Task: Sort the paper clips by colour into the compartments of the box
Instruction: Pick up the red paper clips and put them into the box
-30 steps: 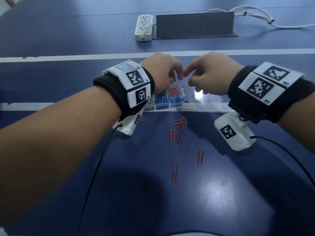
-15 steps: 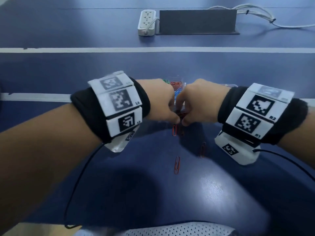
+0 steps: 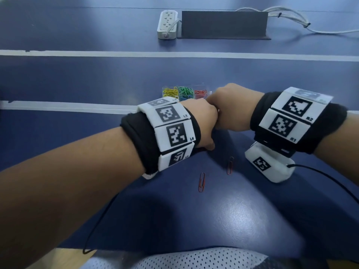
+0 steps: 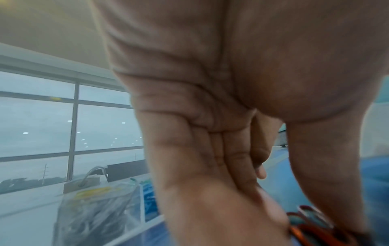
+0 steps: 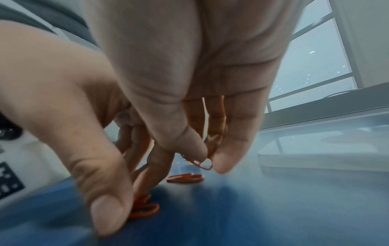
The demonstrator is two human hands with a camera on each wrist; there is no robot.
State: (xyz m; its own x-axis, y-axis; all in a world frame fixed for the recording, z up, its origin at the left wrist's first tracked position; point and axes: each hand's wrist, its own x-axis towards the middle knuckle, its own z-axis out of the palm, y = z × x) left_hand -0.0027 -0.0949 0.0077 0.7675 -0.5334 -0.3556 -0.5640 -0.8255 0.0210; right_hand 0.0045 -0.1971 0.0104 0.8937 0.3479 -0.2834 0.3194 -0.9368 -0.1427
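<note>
Table [image 3: 252,220]: dark blue top with white lines across it, carrying everything below.
Black stand [image 3: 224,24]: at the far edge, well apart from the hands, with a white power strip [image 3: 167,24] just beside its left end.
Box [image 3: 186,93]: clear, lying just beyond the hands; yellow, green and red clips sit in separate compartments along its far row, blue ones show in the left wrist view.
Left hand [image 3: 202,125]: knuckles up, fingers curled down to the table, fingertip and thumb closed on an orange-red paper clip [image 4: 315,233] at the table surface.
Right hand [image 3: 231,107]: touching the left hand, fingers pointing down; two fingertips pinch a red clip [image 5: 202,164] just above the table.
Loose clips: two red paper clips [image 3: 202,182] lie on the table nearer the person, apart from each other; the right wrist view shows more red clips [image 5: 185,178] on the table under that hand.
</note>
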